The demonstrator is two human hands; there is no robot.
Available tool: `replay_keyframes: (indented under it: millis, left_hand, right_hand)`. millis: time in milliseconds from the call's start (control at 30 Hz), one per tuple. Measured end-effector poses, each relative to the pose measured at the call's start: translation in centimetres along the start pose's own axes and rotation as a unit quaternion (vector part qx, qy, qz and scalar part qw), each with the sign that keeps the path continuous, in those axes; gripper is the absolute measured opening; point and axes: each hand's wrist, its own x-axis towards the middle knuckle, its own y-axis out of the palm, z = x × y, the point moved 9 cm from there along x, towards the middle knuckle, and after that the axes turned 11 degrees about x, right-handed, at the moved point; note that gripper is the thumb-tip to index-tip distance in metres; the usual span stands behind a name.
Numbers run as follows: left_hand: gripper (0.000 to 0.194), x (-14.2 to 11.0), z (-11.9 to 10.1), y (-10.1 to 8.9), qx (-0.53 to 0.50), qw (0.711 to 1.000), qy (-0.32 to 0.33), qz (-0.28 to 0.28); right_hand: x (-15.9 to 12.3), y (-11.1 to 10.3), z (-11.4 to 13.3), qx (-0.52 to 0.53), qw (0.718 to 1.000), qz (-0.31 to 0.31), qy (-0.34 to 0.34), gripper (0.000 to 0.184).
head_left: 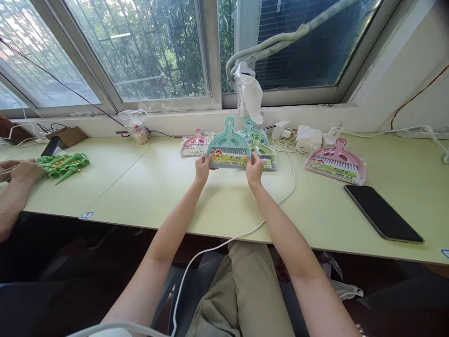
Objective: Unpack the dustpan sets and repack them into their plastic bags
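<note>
Between my two hands a teal dustpan and brush set (pixel 228 142) is held up above the table, its handle pointing away from me and a yellow label across its lower part. My left hand (pixel 202 168) grips the lower left corner. On the lower right corner my right hand (pixel 254 167) is closed. Behind it lie more wrapped sets: a pink one (pixel 195 142) to the left, a second teal one (pixel 249 128) and a green one (pixel 264 152) to the right, partly covered. Another pink set (pixel 337 161) rests farther right.
A white cable (pixel 293 180) crosses the table and drops over its front edge. A black phone (pixel 384 213) lies at right. Chargers (pixel 308 138) and a tissue pack (pixel 248 91) stand by the window. At left, another person's hands (pixel 26 172) are beside green cone-shaped pieces (pixel 65 164).
</note>
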Motion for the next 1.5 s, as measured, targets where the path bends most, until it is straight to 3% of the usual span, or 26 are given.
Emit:
replay_keyframes:
  millis: [133, 300, 533, 767, 967, 1167, 1500]
  left_hand:
    - [0.025, 0.2, 0.7, 0.0, 0.006, 1.000, -0.018, 0.002]
    - [0.005, 0.4, 1.4, -0.8, 0.099, 0.994, -0.007, -0.049]
    - [0.011, 0.0, 0.7, -1.2, 0.148, 0.984, 0.035, -0.097]
    - [0.003, -1.1, -0.5, -1.0, 0.164, 0.980, 0.043, -0.107]
    - [0.024, -1.7, -1.8, -0.8, 0.173, 0.978, 0.077, -0.088]
    - [0.051, -1.7, -1.9, -0.4, 0.194, 0.976, 0.065, -0.080]
    - [0.029, -1.1, -1.1, -0.9, 0.154, 0.981, 0.073, -0.094]
  right_hand:
    - [-0.2, 0.1, 0.1, -0.025, 1.000, 0.007, 0.004, 0.040]
    - [-0.8, 0.8, 0.4, -0.087, 0.995, 0.041, 0.000, 0.036]
    - [-1.1, 1.7, 1.3, -0.123, 0.989, 0.072, -0.044, 0.081]
    - [-1.1, 1.4, 1.2, -0.124, 0.991, 0.048, -0.023, 0.075]
    - [-1.4, 1.7, 1.3, -0.117, 0.991, 0.057, -0.009, 0.077]
    - [-1.1, 1.6, 1.2, -0.118, 0.991, 0.053, -0.016, 0.078]
    - [-0.4, 2.1, 0.8, -0.100, 0.988, 0.113, -0.027, 0.077]
